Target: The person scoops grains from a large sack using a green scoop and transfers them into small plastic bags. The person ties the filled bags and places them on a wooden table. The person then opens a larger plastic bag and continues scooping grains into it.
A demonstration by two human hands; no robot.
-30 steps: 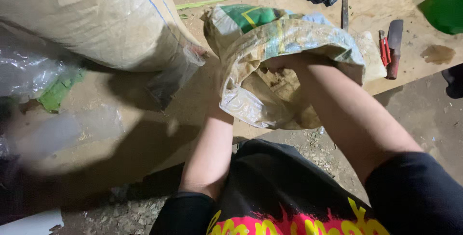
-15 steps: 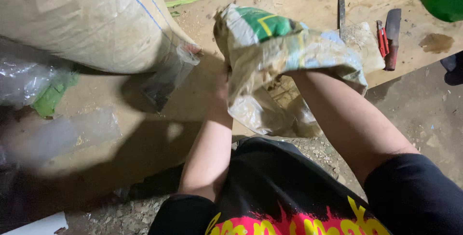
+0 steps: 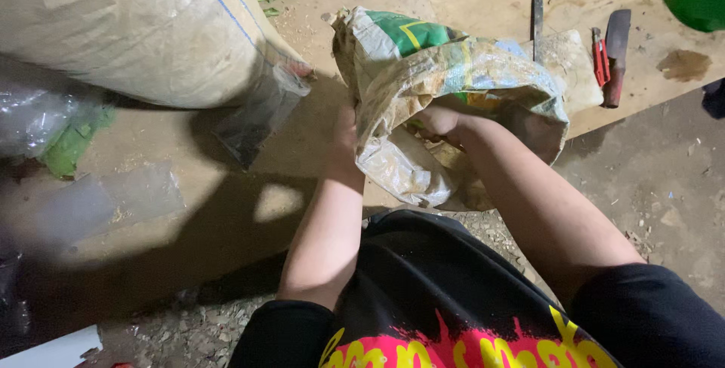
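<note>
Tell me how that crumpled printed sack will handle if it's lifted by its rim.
The crumpled sack is probably floppy: its mouth folds and sags around the right hand reaching inside. It likely needs support, since the left hand grips its outer edge. Its creased, glossy skin may be somewhat slippery.

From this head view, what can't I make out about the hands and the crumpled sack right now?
- Right hand: fingers hidden inside the crumpled sack, so any grip is unreadable.
- Left hand: mostly behind the sack's edge; only its back shows.
- The sack's contents: covered by its folded mouth.
- Large woven sack: cut off by the top and left edges.
- Red-handled tool: too small to identify.
</note>
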